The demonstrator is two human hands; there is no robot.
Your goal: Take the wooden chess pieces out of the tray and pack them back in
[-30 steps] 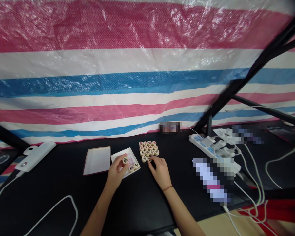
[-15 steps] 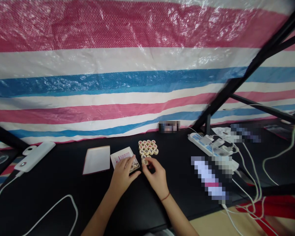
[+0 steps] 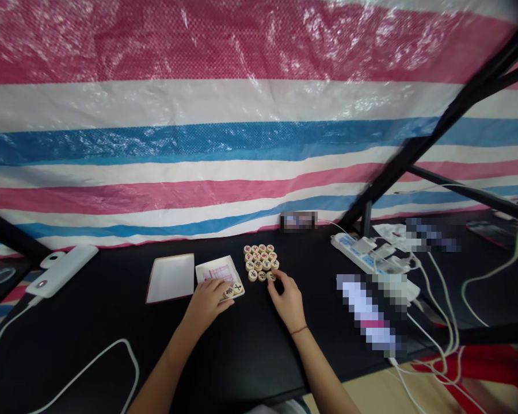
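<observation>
My left hand (image 3: 208, 299) rests over the near left part of a small white open box (image 3: 213, 264). Its fingers are stretched out and its thumb is apart, by the box's front edge. Two xiangqi pieces with black characters (image 3: 237, 287) show inside by the fingertips; whatever lies under the hand is hidden. My right hand (image 3: 288, 299) pinches a round xiangqi piece (image 3: 270, 276) at the right end of the nearest row. Beyond it, more pieces (image 3: 258, 257) stand in close rows, red characters at the back and black ones nearer.
Left of the box lies its open lid (image 3: 170, 279). A white device with a cable (image 3: 63, 273) is at the far left. On the right are a power strip (image 3: 362, 253), a blurred-out phone-like object (image 3: 366, 316) and loose cables. A striped sheet (image 3: 198, 144) hangs behind the black table.
My right hand has moved right with a piece, to the end of the front row. My left hand has shifted slightly left, uncovering more of the box.
</observation>
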